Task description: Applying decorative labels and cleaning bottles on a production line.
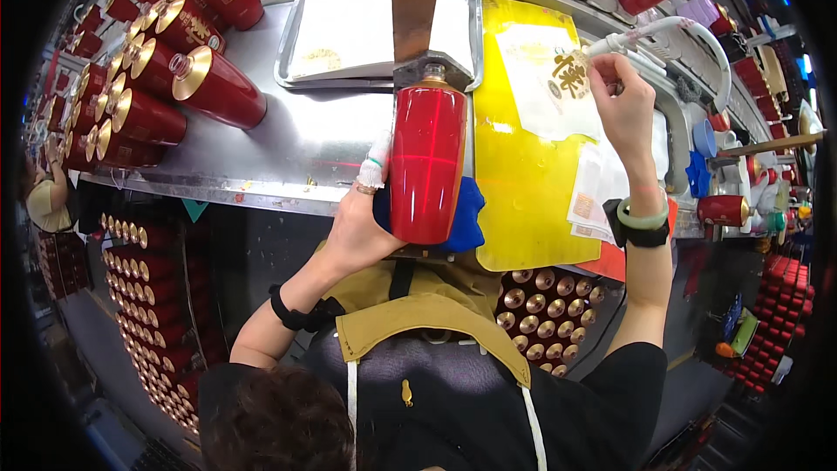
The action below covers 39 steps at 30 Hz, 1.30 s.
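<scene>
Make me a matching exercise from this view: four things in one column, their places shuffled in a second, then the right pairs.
Things
1. glossy red bottle
2. pale green round bangle
3. soft blue cloth
4. white sheet with large gold characters

Places
A. lying on the flat yellow board
B. against the left hand
C. partly hidden by the bottle
D. around the wrist of the right hand

Pairs: 1-B, 2-D, 3-C, 4-A

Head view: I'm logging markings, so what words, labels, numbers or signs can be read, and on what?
White sheet on the yellow board: large gold characters, wording withheld.
Slips beside it: print too small to read.
Upright red bottles, left: gold marks too small to read.
Tray sheets: faint gold print, unreadable.
Bottle at the left hand: no text visible.
</scene>
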Tool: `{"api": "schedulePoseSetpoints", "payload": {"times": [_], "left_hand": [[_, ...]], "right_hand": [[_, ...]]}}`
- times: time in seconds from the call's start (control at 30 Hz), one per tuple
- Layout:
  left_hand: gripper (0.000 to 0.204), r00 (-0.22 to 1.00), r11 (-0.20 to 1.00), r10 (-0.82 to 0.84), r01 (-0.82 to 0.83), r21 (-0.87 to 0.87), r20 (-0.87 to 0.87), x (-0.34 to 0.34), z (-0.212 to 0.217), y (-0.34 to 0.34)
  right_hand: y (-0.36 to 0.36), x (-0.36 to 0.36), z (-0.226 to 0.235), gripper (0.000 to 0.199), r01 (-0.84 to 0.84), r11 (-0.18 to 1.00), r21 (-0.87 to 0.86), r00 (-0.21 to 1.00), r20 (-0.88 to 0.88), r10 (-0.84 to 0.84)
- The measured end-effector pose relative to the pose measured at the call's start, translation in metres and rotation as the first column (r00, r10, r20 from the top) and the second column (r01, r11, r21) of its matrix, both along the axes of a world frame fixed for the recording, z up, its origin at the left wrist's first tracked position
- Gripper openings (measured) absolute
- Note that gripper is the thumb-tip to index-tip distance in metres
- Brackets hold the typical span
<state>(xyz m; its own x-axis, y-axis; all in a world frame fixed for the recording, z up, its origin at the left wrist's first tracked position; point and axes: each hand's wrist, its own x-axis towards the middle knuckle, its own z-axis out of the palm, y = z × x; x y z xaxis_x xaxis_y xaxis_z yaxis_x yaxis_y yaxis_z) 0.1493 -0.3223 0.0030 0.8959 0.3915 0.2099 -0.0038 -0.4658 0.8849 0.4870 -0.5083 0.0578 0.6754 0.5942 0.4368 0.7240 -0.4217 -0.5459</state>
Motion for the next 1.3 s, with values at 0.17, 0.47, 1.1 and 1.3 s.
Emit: {"api": "schedulePoseSetpoints", "payload": {"times": [0.17, 0.47, 1.1, 1.3], "left_hand": [[0.108, 1.000, 0.998, 0.027, -0.028, 0.054, 0.010, 0.001, 0.002, -0.001], [0.124, 0.996, 0.993, -0.030, 0.039, -0.110, 0.081, -0.003, 0.029, 0.007], [0.083, 0.998, 0.799, 0.038, 0.000, -0.602, 0.050, -0.004, 0.063, 0.010], [0.111, 0.996, 0.986, -0.088, 0.092, -0.136, 0.035, -0.001, 0.046, 0.003]], "right_hand": [[0.016, -0.053, 0.035, 0.012, -0.129, 0.990, 0.065, 0.990, 0.075, 0.124], [0.014, -0.075, 0.054, 0.008, -0.135, 0.983, 0.125, 0.991, 0.012, 0.135], [0.013, -0.090, 0.067, 0.012, -0.180, 0.975, 0.132, 0.984, 0.030, 0.178], [0.011, -0.104, 0.071, 0.008, -0.231, 0.962, 0.145, 0.972, 0.086, 0.221]]}}
